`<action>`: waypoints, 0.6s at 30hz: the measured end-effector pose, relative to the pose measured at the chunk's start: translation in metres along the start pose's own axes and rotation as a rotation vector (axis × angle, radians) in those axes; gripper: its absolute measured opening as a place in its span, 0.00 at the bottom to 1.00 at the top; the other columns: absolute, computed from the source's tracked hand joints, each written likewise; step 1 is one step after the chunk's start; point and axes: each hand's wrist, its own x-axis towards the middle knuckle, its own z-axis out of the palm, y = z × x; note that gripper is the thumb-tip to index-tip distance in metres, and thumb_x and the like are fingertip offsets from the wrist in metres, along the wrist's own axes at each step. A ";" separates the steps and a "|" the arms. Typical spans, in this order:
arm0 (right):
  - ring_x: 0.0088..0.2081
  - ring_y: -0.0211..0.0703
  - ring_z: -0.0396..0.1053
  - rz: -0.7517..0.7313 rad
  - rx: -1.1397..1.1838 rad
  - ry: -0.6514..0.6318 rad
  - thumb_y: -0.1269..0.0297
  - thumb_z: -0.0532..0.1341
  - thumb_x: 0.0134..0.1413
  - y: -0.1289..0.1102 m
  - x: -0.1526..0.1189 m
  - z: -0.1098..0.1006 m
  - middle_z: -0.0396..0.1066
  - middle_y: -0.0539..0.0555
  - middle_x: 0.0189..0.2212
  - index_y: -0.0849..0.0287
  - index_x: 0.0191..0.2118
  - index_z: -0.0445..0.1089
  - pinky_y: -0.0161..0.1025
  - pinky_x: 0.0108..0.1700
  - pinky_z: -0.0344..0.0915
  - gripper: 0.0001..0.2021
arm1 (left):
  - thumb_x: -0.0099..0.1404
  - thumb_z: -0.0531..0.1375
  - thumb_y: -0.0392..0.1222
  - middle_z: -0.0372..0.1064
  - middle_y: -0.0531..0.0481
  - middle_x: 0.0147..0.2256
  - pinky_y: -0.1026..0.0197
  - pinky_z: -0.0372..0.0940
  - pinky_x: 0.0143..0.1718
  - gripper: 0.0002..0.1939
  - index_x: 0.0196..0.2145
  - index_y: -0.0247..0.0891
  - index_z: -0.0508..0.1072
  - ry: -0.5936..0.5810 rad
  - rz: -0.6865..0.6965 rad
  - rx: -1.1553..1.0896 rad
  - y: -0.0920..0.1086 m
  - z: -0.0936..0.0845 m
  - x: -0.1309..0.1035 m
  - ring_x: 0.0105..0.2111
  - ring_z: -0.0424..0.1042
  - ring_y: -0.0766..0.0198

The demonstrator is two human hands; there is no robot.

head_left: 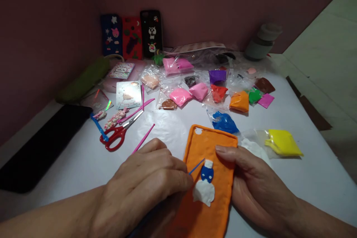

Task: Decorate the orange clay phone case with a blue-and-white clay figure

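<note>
An orange clay-covered phone case (200,215) leans up in front of me, with a camera hole in its top corner. My right hand (259,186) grips the right edge, thumb on the face. Between the closed fingers of my left hand (153,174) is a thin blue modelling tool (196,166), most of it hidden by the hand. Its tip touches or almost touches a small white clay piece (208,163) on the case. Just below sit a blue clay piece (207,174) with white dots and a wider white clay shape (204,192).
Red-handled scissors (115,137) and a pink tool (143,138) lie left. Bagged clay, including blue (224,122) and yellow (284,142), spreads behind and right. Decorated phone cases (132,37) lean on the wall. A black phone-like slab (47,145) lies left; a lidded bottle (259,46) stands back right.
</note>
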 end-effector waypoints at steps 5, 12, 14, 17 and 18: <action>0.31 0.43 0.73 0.079 -0.055 -0.073 0.65 0.64 0.50 -0.001 0.002 -0.002 0.75 0.53 0.27 0.60 0.29 0.73 0.41 0.40 0.69 0.04 | 0.66 0.57 0.52 0.75 0.44 0.32 0.58 0.69 0.37 0.15 0.41 0.41 0.75 0.037 -0.024 -0.051 0.000 -0.010 0.004 0.35 0.74 0.56; 0.28 0.36 0.72 0.151 -0.158 -0.222 0.64 0.62 0.56 0.000 -0.004 -0.007 0.75 0.51 0.28 0.58 0.35 0.75 0.34 0.36 0.67 0.05 | 0.65 0.60 0.32 0.76 0.50 0.33 0.69 0.70 0.34 0.05 0.37 0.37 0.76 0.033 -0.181 -0.379 -0.002 -0.015 -0.002 0.32 0.75 0.67; 0.28 0.35 0.71 0.153 -0.206 -0.230 0.62 0.62 0.56 -0.001 -0.005 -0.007 0.74 0.50 0.28 0.57 0.36 0.75 0.34 0.36 0.66 0.06 | 0.64 0.60 0.29 0.76 0.50 0.32 0.70 0.70 0.35 0.07 0.37 0.36 0.76 0.032 -0.202 -0.393 -0.001 -0.016 -0.002 0.33 0.76 0.67; 0.27 0.36 0.70 0.156 -0.268 -0.243 0.61 0.60 0.58 -0.002 -0.005 -0.007 0.74 0.50 0.27 0.55 0.40 0.75 0.36 0.36 0.66 0.08 | 0.63 0.60 0.29 0.77 0.50 0.32 0.72 0.70 0.33 0.07 0.37 0.36 0.77 0.036 -0.236 -0.420 0.000 -0.015 -0.001 0.32 0.76 0.68; 0.27 0.36 0.70 0.155 -0.284 -0.242 0.60 0.60 0.58 -0.002 -0.004 -0.008 0.73 0.50 0.27 0.55 0.40 0.75 0.36 0.36 0.66 0.09 | 0.62 0.61 0.29 0.77 0.50 0.32 0.72 0.70 0.33 0.07 0.37 0.36 0.77 0.038 -0.256 -0.431 0.001 -0.015 -0.001 0.31 0.76 0.68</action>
